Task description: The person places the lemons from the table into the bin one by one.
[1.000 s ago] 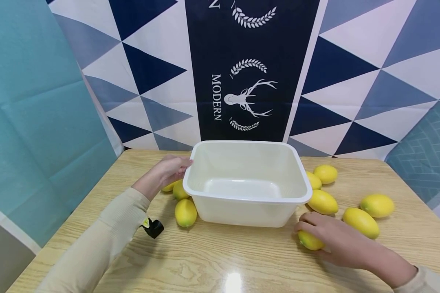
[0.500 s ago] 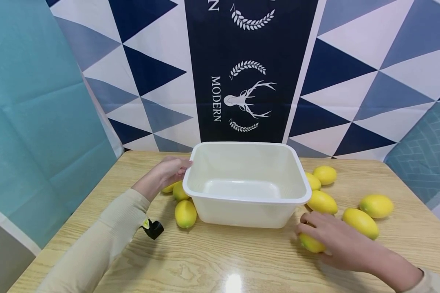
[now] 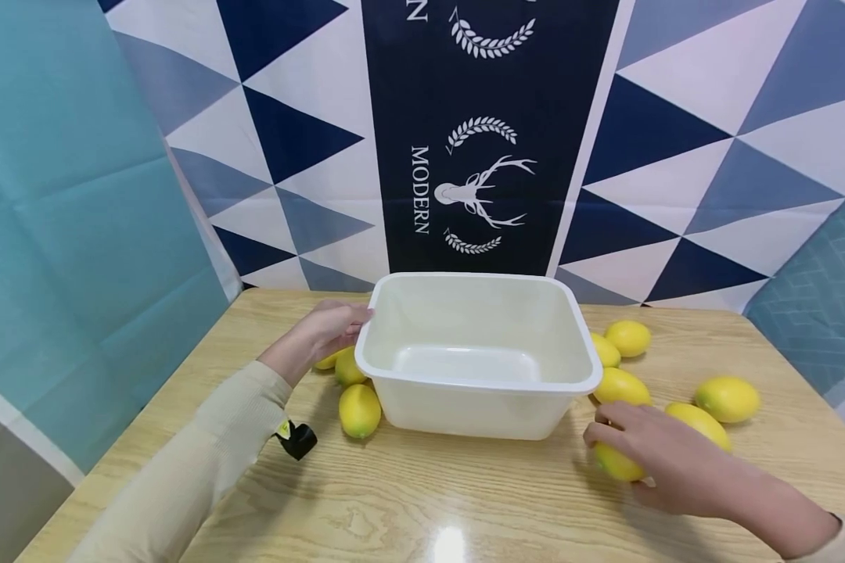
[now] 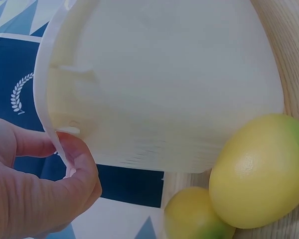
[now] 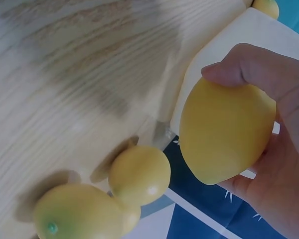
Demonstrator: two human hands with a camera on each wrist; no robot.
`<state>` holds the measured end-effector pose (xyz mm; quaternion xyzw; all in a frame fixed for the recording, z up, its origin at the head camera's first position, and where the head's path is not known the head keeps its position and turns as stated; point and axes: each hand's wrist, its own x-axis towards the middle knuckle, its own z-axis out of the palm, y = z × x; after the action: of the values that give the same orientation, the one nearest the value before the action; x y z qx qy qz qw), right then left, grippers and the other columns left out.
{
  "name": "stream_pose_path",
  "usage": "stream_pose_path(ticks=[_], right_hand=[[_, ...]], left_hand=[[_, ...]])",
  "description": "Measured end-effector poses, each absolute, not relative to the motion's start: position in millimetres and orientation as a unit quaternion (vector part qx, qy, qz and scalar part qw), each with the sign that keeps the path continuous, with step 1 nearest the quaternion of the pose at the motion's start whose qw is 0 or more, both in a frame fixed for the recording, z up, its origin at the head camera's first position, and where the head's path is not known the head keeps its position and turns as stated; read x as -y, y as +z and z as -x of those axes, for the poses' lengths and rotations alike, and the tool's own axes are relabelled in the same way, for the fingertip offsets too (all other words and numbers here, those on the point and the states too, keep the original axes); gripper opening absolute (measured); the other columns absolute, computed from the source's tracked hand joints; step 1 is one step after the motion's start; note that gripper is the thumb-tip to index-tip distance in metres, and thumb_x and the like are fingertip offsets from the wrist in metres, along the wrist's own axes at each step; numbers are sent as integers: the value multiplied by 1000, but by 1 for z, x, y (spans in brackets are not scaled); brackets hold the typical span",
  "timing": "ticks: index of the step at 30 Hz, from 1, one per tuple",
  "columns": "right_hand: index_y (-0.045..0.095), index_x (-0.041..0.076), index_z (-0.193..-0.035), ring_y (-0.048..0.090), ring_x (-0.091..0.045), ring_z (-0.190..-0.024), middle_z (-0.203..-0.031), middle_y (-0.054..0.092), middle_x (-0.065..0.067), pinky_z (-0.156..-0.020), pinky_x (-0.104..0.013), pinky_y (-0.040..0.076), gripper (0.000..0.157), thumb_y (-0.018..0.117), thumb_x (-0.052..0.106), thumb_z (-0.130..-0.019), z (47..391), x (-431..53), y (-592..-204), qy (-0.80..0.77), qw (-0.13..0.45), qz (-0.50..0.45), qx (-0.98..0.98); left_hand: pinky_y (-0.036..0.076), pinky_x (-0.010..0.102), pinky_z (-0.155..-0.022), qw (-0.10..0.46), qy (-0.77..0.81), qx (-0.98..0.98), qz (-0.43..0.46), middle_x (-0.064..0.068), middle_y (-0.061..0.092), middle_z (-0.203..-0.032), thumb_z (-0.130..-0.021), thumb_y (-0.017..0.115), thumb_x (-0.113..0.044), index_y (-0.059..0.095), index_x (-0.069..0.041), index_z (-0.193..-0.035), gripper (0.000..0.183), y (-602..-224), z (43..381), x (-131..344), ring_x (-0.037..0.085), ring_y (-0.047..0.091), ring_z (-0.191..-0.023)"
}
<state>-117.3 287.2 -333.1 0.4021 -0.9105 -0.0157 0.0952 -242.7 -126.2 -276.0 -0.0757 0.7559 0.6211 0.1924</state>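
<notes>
A white plastic tub (image 3: 465,410) stands in the middle of the table, its inside bare in the head view. My left hand (image 3: 327,328) pinches the rim at its left side; the left wrist view shows thumb and fingers (image 4: 82,164) on either side of the edge. To the right of the tub, my right hand (image 3: 665,461) grips a yellow lemon (image 3: 616,463). In the right wrist view, the thumb lies across that lemon (image 5: 226,132), with the fingers mostly hidden behind it. Another lemon (image 3: 700,422) lies just beyond this hand, partly covered by it.
Several lemons lie right of the tub, among them a far lemon (image 3: 628,338) and an outer lemon (image 3: 728,399). Left of it, a front lemon (image 3: 360,410) sits near more lemons (image 3: 350,367) under my left hand. A patterned cloth (image 3: 310,141) hangs behind the wooden table (image 3: 366,500).
My right hand has shifted slightly to the right with the lemon in its grip. The left hand keeps its hold on the tub's rim, and the head view has shifted a little.
</notes>
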Motion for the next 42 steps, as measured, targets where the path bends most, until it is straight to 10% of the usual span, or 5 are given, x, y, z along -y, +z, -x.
stream_pose_path(ticks=[42], right_hand=[[59,27,-102,46,-2,-84,-101,52,12,-65,-23,51,66,91,12,-46,148,-312,-290,-9,104,-412,905]], left_hand=[[50,14,-73,185,628,-751,86,7,56,-114,-99,52,-15,46,2,-138,43,-276,241,126,10,53,-84]])
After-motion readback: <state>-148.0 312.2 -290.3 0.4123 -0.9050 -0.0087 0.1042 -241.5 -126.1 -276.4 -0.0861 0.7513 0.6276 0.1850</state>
